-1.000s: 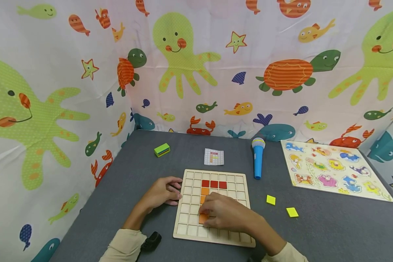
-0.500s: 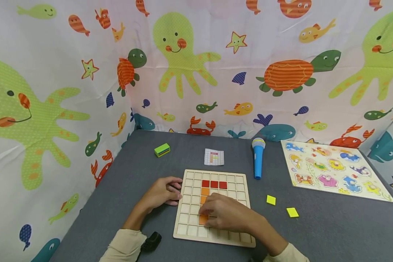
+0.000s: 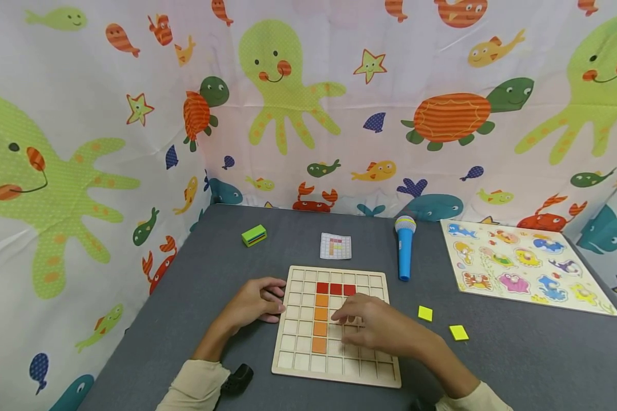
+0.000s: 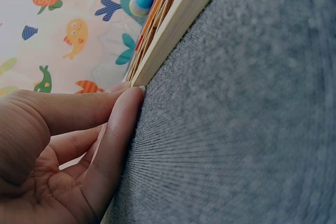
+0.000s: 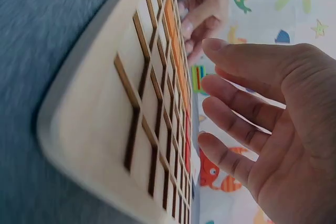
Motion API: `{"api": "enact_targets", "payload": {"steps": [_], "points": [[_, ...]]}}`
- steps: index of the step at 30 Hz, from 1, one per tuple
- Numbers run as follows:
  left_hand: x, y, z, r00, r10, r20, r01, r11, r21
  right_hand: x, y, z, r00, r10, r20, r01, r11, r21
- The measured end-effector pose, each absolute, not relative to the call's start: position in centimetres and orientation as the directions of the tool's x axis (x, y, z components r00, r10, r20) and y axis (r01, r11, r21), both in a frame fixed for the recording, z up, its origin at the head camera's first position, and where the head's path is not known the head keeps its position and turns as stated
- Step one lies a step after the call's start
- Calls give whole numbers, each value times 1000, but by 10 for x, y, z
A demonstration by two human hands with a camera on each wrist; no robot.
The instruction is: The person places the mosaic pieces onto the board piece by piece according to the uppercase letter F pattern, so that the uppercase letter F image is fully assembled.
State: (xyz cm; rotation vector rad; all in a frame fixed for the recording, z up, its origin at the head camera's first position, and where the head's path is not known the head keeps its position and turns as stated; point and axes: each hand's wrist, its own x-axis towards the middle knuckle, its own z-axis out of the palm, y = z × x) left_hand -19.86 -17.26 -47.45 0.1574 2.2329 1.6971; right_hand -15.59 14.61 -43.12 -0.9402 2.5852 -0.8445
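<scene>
A wooden grid board (image 3: pixel 337 377) lies on the dark table. Three red tiles (image 3: pixel 336 289) fill part of a row near its far side, and several orange tiles (image 3: pixel 320 329) run in a column below the leftmost red one. At the board's left edge, my left hand (image 3: pixel 257 299) pinches the rim between thumb and finger, as the left wrist view (image 4: pixel 79 145) shows. My right hand (image 3: pixel 372 325) hovers over the board's right half; its fingers are loosely bent and hold nothing in the right wrist view. It hides some squares in the head view.
Two yellow tiles (image 3: pixel 425 313) lie right of the board. Behind it are a printed pattern card (image 3: pixel 336 246), a green-topped stack of coloured tiles (image 3: pixel 254 235) and a blue toy microphone (image 3: pixel 404 251). An animal puzzle board (image 3: pixel 524 268) lies at the far right, before a printed cloth.
My right hand has come off the orange column and moved right and slightly up, uncovering the orange tiles. The left hand stays at the board's edge.
</scene>
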Motion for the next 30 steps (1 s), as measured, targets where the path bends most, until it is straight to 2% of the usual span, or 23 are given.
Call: {"api": "enact_targets", "payload": {"steps": [14, 30], "points": [[-199, -172, -473, -940, 282, -193, -109, 287, 952, -150, 202, -428, -813, -583, 6, -433, 596, -676], [-200, -173, -475, -938, 292, -185, -99, 286, 953, -137, 262, -428, -883, -466, 54, -397, 682, -613]]}}
